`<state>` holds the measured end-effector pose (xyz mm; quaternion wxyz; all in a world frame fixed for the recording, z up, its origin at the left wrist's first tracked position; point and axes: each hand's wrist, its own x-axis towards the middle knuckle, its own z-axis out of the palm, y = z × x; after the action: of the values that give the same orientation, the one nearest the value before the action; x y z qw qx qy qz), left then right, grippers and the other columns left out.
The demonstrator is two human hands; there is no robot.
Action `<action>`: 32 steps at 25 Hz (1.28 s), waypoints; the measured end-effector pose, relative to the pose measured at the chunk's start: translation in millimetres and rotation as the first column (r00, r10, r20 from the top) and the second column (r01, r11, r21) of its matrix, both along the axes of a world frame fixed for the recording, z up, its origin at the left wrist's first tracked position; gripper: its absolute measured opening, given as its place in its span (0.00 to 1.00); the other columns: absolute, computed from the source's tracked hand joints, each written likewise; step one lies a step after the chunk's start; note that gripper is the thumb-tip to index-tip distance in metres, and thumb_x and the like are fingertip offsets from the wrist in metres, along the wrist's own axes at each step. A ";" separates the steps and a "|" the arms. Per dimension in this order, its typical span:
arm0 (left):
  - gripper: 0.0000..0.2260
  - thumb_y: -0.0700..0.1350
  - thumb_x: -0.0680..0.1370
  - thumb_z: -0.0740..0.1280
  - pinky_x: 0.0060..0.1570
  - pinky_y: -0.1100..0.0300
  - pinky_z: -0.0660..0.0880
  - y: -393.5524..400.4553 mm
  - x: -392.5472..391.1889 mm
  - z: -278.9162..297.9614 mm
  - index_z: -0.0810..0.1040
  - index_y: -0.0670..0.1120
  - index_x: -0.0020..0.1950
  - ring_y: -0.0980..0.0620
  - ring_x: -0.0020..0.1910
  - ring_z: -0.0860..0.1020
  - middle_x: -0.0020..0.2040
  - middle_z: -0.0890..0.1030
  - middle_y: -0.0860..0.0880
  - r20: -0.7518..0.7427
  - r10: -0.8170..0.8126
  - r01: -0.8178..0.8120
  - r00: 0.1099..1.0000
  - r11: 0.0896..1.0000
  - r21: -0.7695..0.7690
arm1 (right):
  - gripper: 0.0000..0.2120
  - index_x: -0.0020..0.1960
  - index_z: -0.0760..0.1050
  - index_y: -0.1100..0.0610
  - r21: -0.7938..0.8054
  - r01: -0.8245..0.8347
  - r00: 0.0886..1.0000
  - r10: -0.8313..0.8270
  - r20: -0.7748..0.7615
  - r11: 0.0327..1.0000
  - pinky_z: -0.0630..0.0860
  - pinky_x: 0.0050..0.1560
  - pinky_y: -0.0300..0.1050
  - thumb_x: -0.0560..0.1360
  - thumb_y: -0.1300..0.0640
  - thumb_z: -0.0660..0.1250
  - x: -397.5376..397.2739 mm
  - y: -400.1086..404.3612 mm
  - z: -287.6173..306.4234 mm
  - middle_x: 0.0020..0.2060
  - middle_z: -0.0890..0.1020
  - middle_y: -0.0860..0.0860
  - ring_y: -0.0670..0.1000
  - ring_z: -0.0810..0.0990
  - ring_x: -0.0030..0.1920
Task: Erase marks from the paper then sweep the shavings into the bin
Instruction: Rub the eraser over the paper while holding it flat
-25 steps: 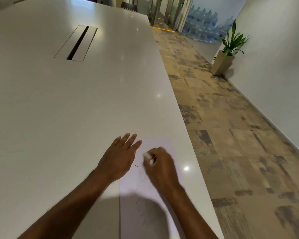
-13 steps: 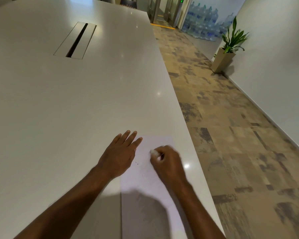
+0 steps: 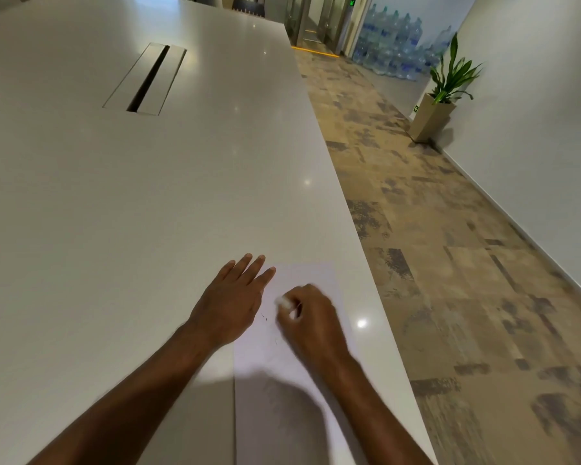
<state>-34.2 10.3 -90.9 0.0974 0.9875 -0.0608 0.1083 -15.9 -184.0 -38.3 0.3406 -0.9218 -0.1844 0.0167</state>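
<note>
A white sheet of paper [image 3: 312, 276] lies near the right edge of the long white table [image 3: 114, 213]. My left hand [image 3: 230, 302] rests flat on the paper's left edge, fingers straight. My right hand [image 3: 311, 322] pinches a small white eraser [image 3: 282, 301] and presses it onto the paper; the hand is blurred. A few small dark shavings [image 3: 264, 317] lie on the sheet between my two hands, with one more shaving lower down. No bin is in view.
A cable slot [image 3: 146, 80] is set into the table far ahead. The table edge runs just right of the paper, above patterned carpet [image 3: 450, 263]. A potted plant [image 3: 440, 95] and stacked water bottles [image 3: 393, 48] stand along the far wall.
My right hand has rubbed the eraser back and forth, first to the right, then back left. My left hand has stayed on the paper.
</note>
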 end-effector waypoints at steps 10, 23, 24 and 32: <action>0.23 0.47 0.85 0.49 0.77 0.46 0.60 0.1 0.2 -0.3 0.61 0.51 0.81 0.44 0.80 0.58 0.81 0.61 0.46 -0.004 -0.002 0.003 1.000 1.000 0.020 | 0.09 0.41 0.81 0.50 0.028 -0.146 0.989 0.146 -0.001 0.989 0.74 0.43 0.36 0.80 0.50 0.71 -14.7 0.6 -4.8 0.37 0.80 0.41 0.44 0.78 0.42; 0.22 0.46 0.86 0.51 0.77 0.46 0.60 0.1 0.1 6.4 0.61 0.51 0.81 0.45 0.80 0.58 0.81 0.61 0.47 -0.019 -0.024 0.024 1.000 1.000 0.001 | 0.13 0.65 0.74 0.63 0.432 0.417 0.522 0.179 -0.834 0.800 0.85 0.58 0.54 0.88 0.54 0.61 -57.9 -11.0 23.2 0.52 0.89 0.58 0.58 0.89 0.53; 0.22 0.46 0.86 0.51 0.77 0.45 0.60 0.7 -0.1 6.3 0.61 0.51 0.81 0.44 0.80 0.58 0.81 0.61 0.47 -0.019 -0.036 0.036 0.999 0.999 -0.013 | 0.14 0.67 0.73 0.64 0.451 0.396 0.509 0.217 -0.833 0.800 0.84 0.61 0.55 0.88 0.54 0.60 -52.1 -5.7 23.8 0.55 0.88 0.58 0.58 0.88 0.55; 0.24 0.50 0.84 0.45 0.76 0.46 0.61 -1.0 -2.6 10.9 0.65 0.49 0.79 0.46 0.79 0.61 0.80 0.64 0.48 -0.009 -0.006 0.006 1.000 0.997 -0.073 | 0.11 0.66 0.75 0.60 0.642 0.538 0.735 0.068 -0.674 0.547 0.77 0.71 0.52 0.87 0.57 0.61 13.2 1.0 33.7 0.61 0.86 0.56 0.52 0.85 0.63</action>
<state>-36.8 9.3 -80.0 0.1340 0.9836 -0.0593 0.1055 -2.7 -183.0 -4.6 0.7592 -0.6166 0.0891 0.1886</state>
